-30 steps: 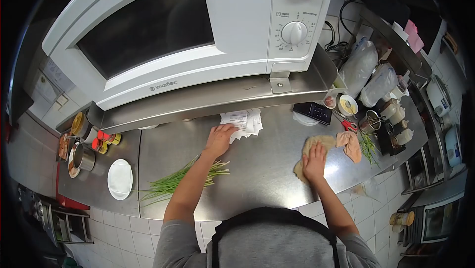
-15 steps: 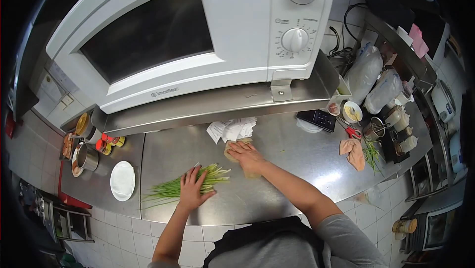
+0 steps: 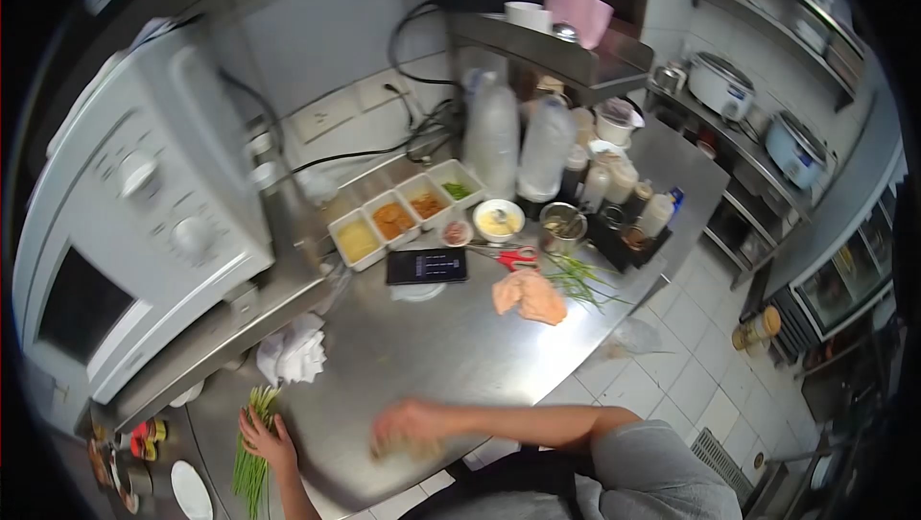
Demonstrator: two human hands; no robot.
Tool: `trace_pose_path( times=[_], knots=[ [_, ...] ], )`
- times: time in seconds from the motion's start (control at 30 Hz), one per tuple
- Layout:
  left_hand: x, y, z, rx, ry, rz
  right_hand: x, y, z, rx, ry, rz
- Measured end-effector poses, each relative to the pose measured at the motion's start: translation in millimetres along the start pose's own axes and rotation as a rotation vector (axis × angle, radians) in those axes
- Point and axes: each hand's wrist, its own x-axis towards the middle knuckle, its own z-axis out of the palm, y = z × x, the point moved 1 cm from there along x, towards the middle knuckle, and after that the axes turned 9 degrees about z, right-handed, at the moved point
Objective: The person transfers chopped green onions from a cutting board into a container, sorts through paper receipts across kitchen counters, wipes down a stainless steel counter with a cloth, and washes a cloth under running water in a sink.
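My left hand (image 3: 267, 438) rests on a bunch of green chives (image 3: 251, 467) on the steel counter, its fingers spread over the stalks near their pale ends. My right hand (image 3: 413, 421), smeared by motion, is over the middle of the counter. Under it is a tan cloth (image 3: 411, 449), also blurred, which moves with the hand. To the left of the chives lies a white plate (image 3: 191, 493), partly cut off by the dark edge of the view.
Crumpled white papers (image 3: 293, 349) lie by the shelf holding the microwave (image 3: 144, 194). Further right are a phone (image 3: 427, 267), spice containers (image 3: 391, 220), red-handled scissors (image 3: 516, 257), an orange cloth (image 3: 530, 296), loose green stalks (image 3: 585, 282) and several bottles (image 3: 657, 214).
My view has turned to the right, showing more of the counter's right end. My right hand has swept the cloth away from the papers, toward the counter's front edge. The left hand stays on the chives.
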Motion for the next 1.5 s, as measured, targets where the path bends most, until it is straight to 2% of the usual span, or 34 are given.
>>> trace_pose_path(
  times=[0.03,0.1,0.2,0.27,0.33,0.43,0.5,0.53,0.57,0.6,0.63,0.67,0.77,0.8,0.9,0.97,1.1,1.13,1.2,1.3,1.4,1.5],
  knots=[
    [-5.9,18.6,-3.6,-0.054,0.043,-0.006,5.0,6.0,-39.3,-0.065,0.157,-0.035],
    [-15.0,66.0,-19.0,-0.223,0.107,0.016,5.7,6.0,-103.3,-0.402,0.356,0.254],
    [-27.8,143.9,-20.0,-0.412,0.014,0.151,-20.0,23.9,-107.6,-0.836,0.296,0.187],
    [-30.6,188.1,-12.5,-0.489,-0.095,0.2,-30.6,62.0,-57.9,-0.798,0.102,0.166],
    [-39.7,222.8,-13.4,-0.516,-0.272,0.23,-64.1,20.4,-31.4,-0.681,-0.104,0.144],
    [-42.2,259.2,-26.7,-0.81,-0.395,0.222,-98.0,-17.2,-65.7,-0.339,-0.085,0.237],
    [-46.4,275.6,-36.1,-0.851,-0.444,0.251,-122.7,-9.3,-122.7,-0.59,0.26,0.208],
    [-49.5,285.1,-38.8,-0.817,-0.437,0.269,-132.7,-5.7,-158.2,-0.767,0.543,0.091],
    [-52.0,294.3,-42.0,-0.781,-0.429,0.283,-143.5,-15.3,-193.7,-0.88,0.613,0.315],
    [-54.7,304.5,-47.7,-0.829,-0.368,0.282,-152.7,-26.9,-221.0,-1.007,0.891,0.172],
    [-57.3,317.0,-53.2,-0.878,-0.303,0.279,-166.2,-19.5,-229.6,-1.143,0.965,0.345],
    [-60.5,327.4,-56.9,-0.927,-0.238,0.282,-175.9,-19.0,-240.5,-1.098,0.876,0.33],
    [-63.9,353.6,-55.2,-1.095,-0.25,0.257,-180.7,-16.8,-265.4,-0.791,0.768,0.214],
    [-65.0,366.5,-56.8,-1.174,-0.234,0.234,-180.1,-30.2,-269.2,-0.778,0.828,0.154],
    [-39.8,410.3,-78.6,-1.411,-0.21,0.217,-173.5,-97.8,-270.1,-0.476,0.924,0.204],
    [-16.9,423.6,-99.2,-1.586,-0.239,0.238,-170.9,-116.3,-266.8,-0.256,0.882,0.178],
    [15.6,415.3,-141.7,-1.895,-0.342,0.123,-160.4,-133.6,-255.7,0.266,0.752,0.181],
    [27.4,403.6,-140.9,-1.818,-0.319,0.169,-154.1,-132.8,-252.9,0.3,0.746,0.143],
    [28.9,386.0,-130.0,-1.684,-0.332,0.247,-137.9,-128.0,-252.6,0.227,0.714,0.224],
    [33.4,344.7,-103.0,-1.21,-0.01,0.182,-116.9,-112.2,-246.4,0.101,0.7,0.257],
    [14.4,297.8,-90.3,-1.101,-0.021,-0.003,-100.2,-112.0,-240.3,0.138,0.685,0.254],
    [-8.0,270.0,-89.7,-1.078,-0.057,-0.044,-80.0,-136.1,-229.0,0.343,0.676,0.295]
  ],
)
